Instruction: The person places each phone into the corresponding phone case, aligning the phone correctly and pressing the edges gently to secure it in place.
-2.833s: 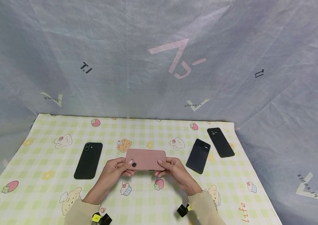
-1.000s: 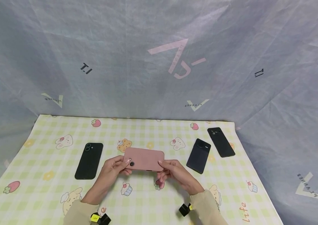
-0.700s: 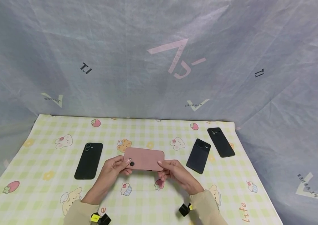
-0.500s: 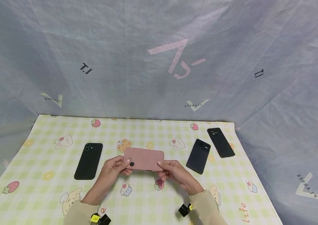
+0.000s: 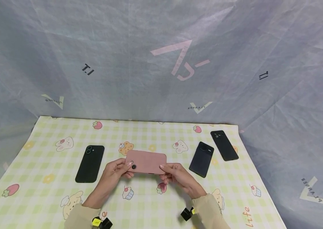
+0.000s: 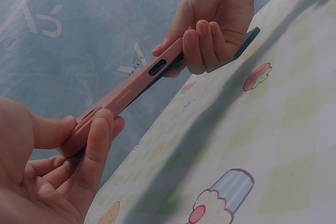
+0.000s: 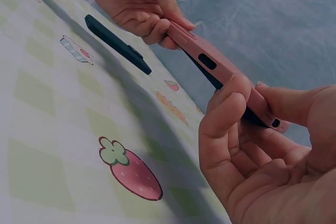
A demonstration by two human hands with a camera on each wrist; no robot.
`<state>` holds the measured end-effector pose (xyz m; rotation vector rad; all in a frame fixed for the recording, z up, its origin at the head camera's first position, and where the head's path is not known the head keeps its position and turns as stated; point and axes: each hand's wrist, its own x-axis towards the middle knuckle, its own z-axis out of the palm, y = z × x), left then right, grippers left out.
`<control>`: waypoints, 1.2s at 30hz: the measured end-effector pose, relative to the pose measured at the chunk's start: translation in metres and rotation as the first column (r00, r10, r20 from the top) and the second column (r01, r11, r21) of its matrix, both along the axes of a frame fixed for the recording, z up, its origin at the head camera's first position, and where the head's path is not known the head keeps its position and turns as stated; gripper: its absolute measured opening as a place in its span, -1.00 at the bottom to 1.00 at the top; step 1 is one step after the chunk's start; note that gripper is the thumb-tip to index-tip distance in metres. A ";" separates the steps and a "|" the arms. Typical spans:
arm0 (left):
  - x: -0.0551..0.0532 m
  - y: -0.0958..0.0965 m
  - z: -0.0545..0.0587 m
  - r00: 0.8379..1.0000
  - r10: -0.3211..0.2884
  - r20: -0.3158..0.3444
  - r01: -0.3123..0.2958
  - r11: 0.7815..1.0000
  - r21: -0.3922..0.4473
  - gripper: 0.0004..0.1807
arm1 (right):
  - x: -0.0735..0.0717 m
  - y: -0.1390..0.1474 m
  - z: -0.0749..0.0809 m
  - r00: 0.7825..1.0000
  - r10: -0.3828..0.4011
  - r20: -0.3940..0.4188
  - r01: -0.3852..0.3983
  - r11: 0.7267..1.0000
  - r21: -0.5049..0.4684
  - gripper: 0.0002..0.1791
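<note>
A pink phone case (image 5: 147,161) is held sideways above the table, its outer back toward the head camera. My left hand (image 5: 115,171) pinches its left end, thumb beside the camera hole. My right hand (image 5: 179,178) pinches the other end, thumb on the back and fingers underneath. Both wrist views show the case edge-on with a side cutout. A dark phone edge (image 7: 201,70) shows as a thin wedge under the pink rim, so the phone seems partly out of the case. Most of that phone is hidden.
A dark phone-shaped piece (image 5: 90,163) with two round camera rings lies on the left. Two more black phone-shaped pieces, one nearer (image 5: 201,159) and one farther (image 5: 225,146), lie on the right. A checked, cartoon-printed cloth (image 5: 47,162) covers the table; grey fabric (image 5: 138,63) hangs behind.
Since the earliest frame, the pink case has shifted slightly left and tilted, its right end lower. My right fingers have moved a little underneath. Over the last second almost nothing moves.
</note>
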<state>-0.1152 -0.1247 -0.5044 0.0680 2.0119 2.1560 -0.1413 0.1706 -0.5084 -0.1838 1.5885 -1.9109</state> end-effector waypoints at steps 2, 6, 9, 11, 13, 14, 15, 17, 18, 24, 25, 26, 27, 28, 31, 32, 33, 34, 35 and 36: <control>0.000 0.000 0.000 1.000 0.001 0.000 -0.001 1.000 0.001 -0.67 | 0.000 0.000 0.000 1.000 -0.002 -0.001 0.002 1.000 0.001 -0.76; 0.000 0.000 0.001 1.000 0.003 -0.001 -0.003 1.000 -0.002 -0.68 | -0.001 0.000 -0.001 1.000 -0.005 -0.002 0.005 1.000 0.004 -0.77; 0.000 -0.001 0.001 1.000 0.004 -0.003 -0.004 1.000 -0.002 -0.68 | -0.001 0.000 -0.002 1.000 0.000 -0.005 0.000 1.000 0.001 -0.77; 0.000 -0.001 0.001 1.000 0.006 -0.004 -0.006 1.000 -0.001 -0.69 | -0.001 0.000 -0.002 1.000 0.004 -0.009 -0.004 1.000 -0.004 -0.76; 0.000 -0.001 0.002 1.000 0.009 -0.004 -0.009 1.000 0.001 -0.70 | -0.001 0.000 -0.003 1.000 0.006 -0.018 -0.006 1.000 -0.006 -0.75; 0.000 -0.001 0.001 1.000 0.009 -0.006 -0.009 1.000 -0.001 -0.70 | -0.001 0.000 -0.003 1.000 0.007 -0.022 -0.007 1.000 -0.006 -0.75; 0.000 -0.001 0.001 1.000 0.011 -0.008 -0.011 1.000 -0.001 -0.70 | -0.001 0.000 -0.003 1.000 0.007 -0.027 -0.007 1.000 -0.006 -0.75; 0.000 -0.001 0.001 1.000 0.015 -0.008 -0.015 1.000 -0.002 -0.70 | -0.001 0.000 -0.003 0.999 0.009 -0.035 -0.009 1.000 -0.002 -0.74; 0.000 -0.001 0.001 1.000 0.014 -0.008 -0.014 1.000 -0.005 -0.70 | -0.001 0.000 -0.003 0.999 0.011 -0.038 -0.011 1.000 0.000 -0.74; 0.001 0.000 0.002 1.000 0.014 0.003 -0.014 1.000 -0.008 -0.69 | -0.001 0.000 -0.005 0.998 0.017 -0.057 -0.017 1.000 0.007 -0.69; 0.001 0.000 0.002 1.000 0.015 0.012 -0.015 1.000 -0.007 -0.69 | -0.001 0.000 -0.005 0.998 0.016 -0.059 -0.016 1.000 0.006 -0.68; 0.001 0.000 0.002 1.000 0.016 0.017 -0.016 1.000 -0.006 -0.69 | -0.001 0.000 -0.006 0.998 0.016 -0.063 -0.016 1.000 0.007 -0.66; 0.001 0.000 0.002 1.000 0.016 0.021 -0.015 1.000 -0.007 -0.68 | 0.000 0.000 -0.005 0.998 0.015 -0.063 -0.015 1.000 0.008 -0.65; 0.001 0.000 0.003 1.000 0.017 0.025 -0.017 1.000 -0.007 -0.68 | 0.000 0.000 -0.005 0.998 0.015 -0.062 -0.015 1.000 0.008 -0.64; 0.001 0.000 0.003 1.000 0.016 0.026 -0.016 1.000 -0.012 -0.68 | 0.000 -0.001 -0.004 0.998 0.015 -0.060 -0.014 1.000 0.015 -0.66; 0.001 0.000 0.003 1.000 0.017 0.026 -0.017 1.000 -0.012 -0.68 | 0.001 0.000 -0.003 0.998 0.017 -0.062 -0.016 1.000 0.018 -0.67; 0.001 0.000 0.003 0.999 0.019 0.028 -0.019 1.000 -0.014 -0.68 | 0.001 -0.001 -0.003 0.998 0.019 -0.065 -0.018 1.000 0.019 -0.68; 0.001 0.001 0.003 0.999 0.021 0.030 -0.021 1.000 -0.015 -0.68 | 0.001 -0.001 -0.002 0.997 0.022 -0.068 -0.021 1.000 0.020 -0.70; 0.001 0.001 0.003 0.999 0.023 0.033 -0.023 1.000 -0.015 -0.68 | 0.001 -0.001 -0.002 0.997 0.024 -0.073 -0.023 1.000 0.021 -0.71; 0.001 0.000 0.003 0.999 0.024 0.035 -0.023 1.000 -0.015 -0.68 | 0.002 -0.001 -0.002 0.997 0.027 -0.079 -0.026 0.999 0.021 -0.71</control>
